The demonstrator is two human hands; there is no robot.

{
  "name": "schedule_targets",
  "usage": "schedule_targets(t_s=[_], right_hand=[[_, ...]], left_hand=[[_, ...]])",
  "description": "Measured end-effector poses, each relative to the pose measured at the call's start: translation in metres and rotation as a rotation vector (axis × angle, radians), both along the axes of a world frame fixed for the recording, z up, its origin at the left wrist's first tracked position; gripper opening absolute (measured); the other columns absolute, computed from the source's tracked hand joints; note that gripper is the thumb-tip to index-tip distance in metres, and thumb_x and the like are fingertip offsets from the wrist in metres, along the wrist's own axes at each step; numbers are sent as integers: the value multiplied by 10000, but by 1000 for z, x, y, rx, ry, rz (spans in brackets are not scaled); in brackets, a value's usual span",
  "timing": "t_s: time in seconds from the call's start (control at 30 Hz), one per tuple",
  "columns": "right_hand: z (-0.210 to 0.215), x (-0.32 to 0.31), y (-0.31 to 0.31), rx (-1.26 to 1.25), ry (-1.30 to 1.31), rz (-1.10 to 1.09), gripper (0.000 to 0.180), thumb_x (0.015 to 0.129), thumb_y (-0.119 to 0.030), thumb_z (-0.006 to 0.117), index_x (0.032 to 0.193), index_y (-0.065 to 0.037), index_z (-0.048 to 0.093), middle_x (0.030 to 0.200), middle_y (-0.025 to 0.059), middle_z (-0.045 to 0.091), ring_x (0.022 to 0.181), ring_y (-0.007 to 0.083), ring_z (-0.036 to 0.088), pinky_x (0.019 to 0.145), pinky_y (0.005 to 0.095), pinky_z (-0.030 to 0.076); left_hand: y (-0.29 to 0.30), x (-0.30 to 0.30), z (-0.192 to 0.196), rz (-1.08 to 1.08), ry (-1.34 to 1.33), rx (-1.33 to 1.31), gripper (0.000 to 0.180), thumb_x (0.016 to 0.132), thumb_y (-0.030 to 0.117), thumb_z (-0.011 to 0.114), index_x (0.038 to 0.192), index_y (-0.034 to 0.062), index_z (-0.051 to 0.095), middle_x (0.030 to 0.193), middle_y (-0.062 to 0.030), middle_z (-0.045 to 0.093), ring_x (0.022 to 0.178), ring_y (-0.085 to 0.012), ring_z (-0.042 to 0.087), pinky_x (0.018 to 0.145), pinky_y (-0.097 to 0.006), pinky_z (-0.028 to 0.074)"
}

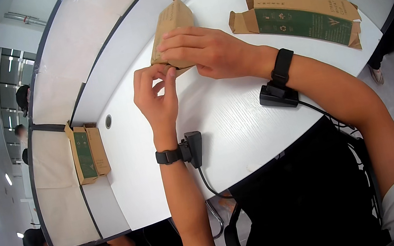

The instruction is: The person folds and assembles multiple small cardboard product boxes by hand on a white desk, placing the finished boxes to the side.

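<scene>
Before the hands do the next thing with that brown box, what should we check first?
1. Right hand steadies the brown carton: ok, it lies over the lower part.
2. Left hand at the carton's near end: ok, fingertips pinch there.
3. End flap tucked in: cannot tell, the hands hide it.
4. Carton resting on the white table: ok, it leans on the top.
5. Room beside it: ok, the flat green-and-brown carton lies apart to the right.
6. Wrist cables free: cannot tell, one runs off the table edge.

Left hand [155, 94] upright, fingers [166, 78] pinching, right hand [206, 51] flat, fingers curled down
</scene>
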State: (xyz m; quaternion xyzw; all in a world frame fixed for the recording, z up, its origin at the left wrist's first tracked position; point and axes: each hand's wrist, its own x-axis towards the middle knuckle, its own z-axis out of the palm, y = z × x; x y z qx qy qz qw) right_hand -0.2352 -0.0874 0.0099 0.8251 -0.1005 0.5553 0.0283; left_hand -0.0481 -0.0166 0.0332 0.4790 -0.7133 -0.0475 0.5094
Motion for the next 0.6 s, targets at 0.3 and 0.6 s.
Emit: schedule_targets(t_s=[0.3,0.6], right_hand=[[1,-1,-1,0,-15,9,638,735,181,602,1311,-93,594,1338,35,627,1316,262,568,997,377,585],[1,0,2,13,-9,32,646,731,178,590,1313,-103,594,1364,24,618,1340,255,552,934,354,611]], left_hand=[[-5,-3,-10,-3,188,-50,157,901,9,754,1017,16,650,975,-37,607,912,-125,613,763,-287,617],[-4,3,-10,-28,158,-32,243,896,2,762,1074,31,600,1044,-27,567,943,-115,596,797,-271,588]])
